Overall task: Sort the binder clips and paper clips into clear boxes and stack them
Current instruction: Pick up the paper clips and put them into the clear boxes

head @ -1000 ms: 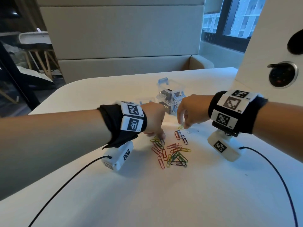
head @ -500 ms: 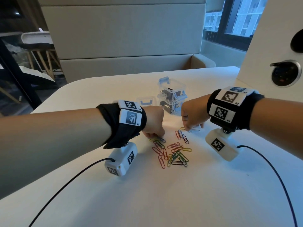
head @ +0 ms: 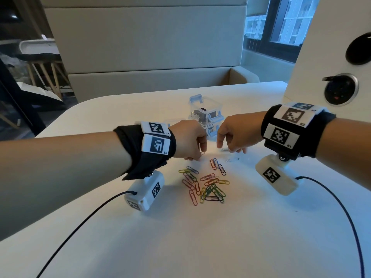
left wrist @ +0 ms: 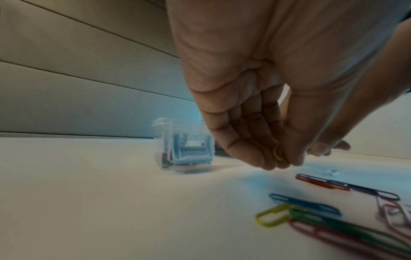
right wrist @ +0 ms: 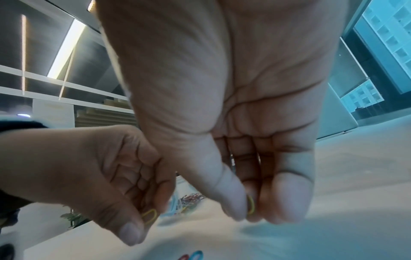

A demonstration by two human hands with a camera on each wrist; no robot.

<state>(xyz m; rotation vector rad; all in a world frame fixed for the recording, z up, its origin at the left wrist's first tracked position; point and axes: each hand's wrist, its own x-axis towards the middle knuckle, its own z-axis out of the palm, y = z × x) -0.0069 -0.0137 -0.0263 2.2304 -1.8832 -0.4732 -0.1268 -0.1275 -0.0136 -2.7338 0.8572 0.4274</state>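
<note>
Lifting both hands off the desk since earlier: left hand pinching a yellow paper clip, right hand pinching another, ready for boxing; remaining paper clips lying below, clear boxes stacked just behind.

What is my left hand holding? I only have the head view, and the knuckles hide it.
Observer: In the left wrist view, the left hand pinches a yellow paper clip at its fingertips.
Operator: And the right hand?
Observer: In the right wrist view, the right hand pinches a second yellow clip between thumb and fingers.
Operator: Is there a box behind my left hand?
Observer: Yes, a clear box with a blue latch stands on the table, apart from the hand. It is too blurred to tell whether it is open.
</note>
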